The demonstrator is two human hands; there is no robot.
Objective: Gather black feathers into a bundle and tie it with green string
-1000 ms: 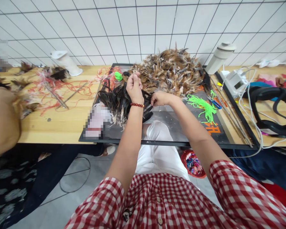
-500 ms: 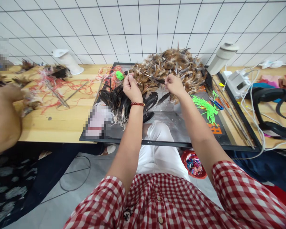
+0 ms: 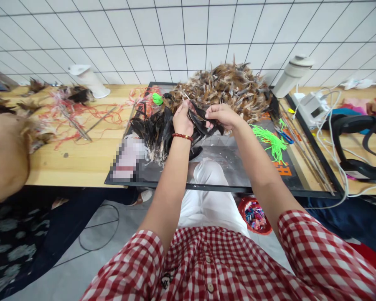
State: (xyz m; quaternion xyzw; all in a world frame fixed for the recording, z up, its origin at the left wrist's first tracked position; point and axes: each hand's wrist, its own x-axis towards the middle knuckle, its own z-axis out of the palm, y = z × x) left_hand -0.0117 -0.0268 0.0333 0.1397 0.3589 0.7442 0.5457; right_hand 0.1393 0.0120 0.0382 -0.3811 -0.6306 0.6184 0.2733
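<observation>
My left hand [image 3: 182, 119], with a dark red bead bracelet at the wrist, is closed on a black feather [image 3: 198, 110]; its pale quill sticks up past my fingertips. From the right, my right hand [image 3: 223, 115] pinches the dark vane, its fingers curled and partly hidden among the plumes. Black feathers [image 3: 158, 136] lie in a bunch beside my left forearm. Just behind both hands rises a big heap of brown feathers [image 3: 228, 85]. Under them is a dark board [image 3: 213, 161] with a black rim.
Bright green cords [image 3: 271, 140] and blue-handled scissors [image 3: 285, 137] lie at the right, near thin rods [image 3: 311, 154]. A grey tumbler [image 3: 293, 77], a white charger [image 3: 315, 106] and a black headset [image 3: 357, 142] stand beyond. Left, another person's arm [image 3: 8, 146] works near red strings [image 3: 103, 109].
My left hand has shifted slightly right and lower, and my right hand has turned and opened its grip a little. The hands are closer, with the black feather between them.
</observation>
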